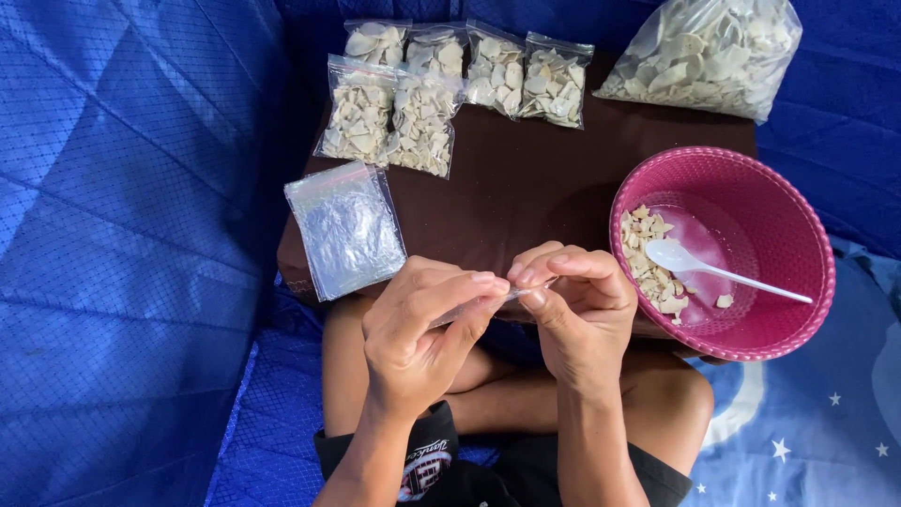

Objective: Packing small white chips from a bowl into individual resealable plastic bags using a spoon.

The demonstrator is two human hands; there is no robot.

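Closest to you, your left hand (418, 329) and right hand (572, 300) pinch a small clear bag (488, 305) between fingertips; looks empty so far. At 3 o'clock the pink basket (788, 216) holds few chips (648, 258) plus a white spoon (723, 270). Spare bags (345, 228) sit at 10, six filled packets (450, 84) at 12, big sack (704, 56) at 1.

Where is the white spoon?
The spoon lies inside the pink basket at the right of the head view, its bowl resting by the chips, just right of the right hand.
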